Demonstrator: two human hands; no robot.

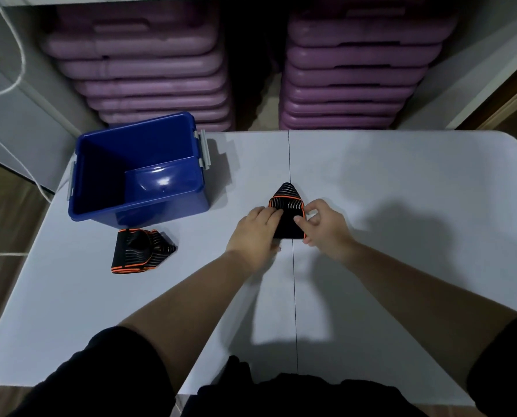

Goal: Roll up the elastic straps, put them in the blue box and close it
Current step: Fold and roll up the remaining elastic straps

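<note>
A black elastic strap (287, 203) with orange edging and grey stripes lies partly rolled at the middle of the white table (401, 182). My left hand (255, 228) holds its left side with fingers laid over the roll. My right hand (322, 225) pinches its right edge with thumb and fingers. A second strap (141, 251), loosely bunched, lies on the table to the left, just in front of the blue box (137, 173). The box stands open at the table's far left and holds no straps. Its lid is not in view.
Two stacks of purple plastic cases (149, 73) stand on the floor beyond the table's far edge. A white cable (19, 64) hangs at the upper left. The table's seam runs down the middle, under the strap.
</note>
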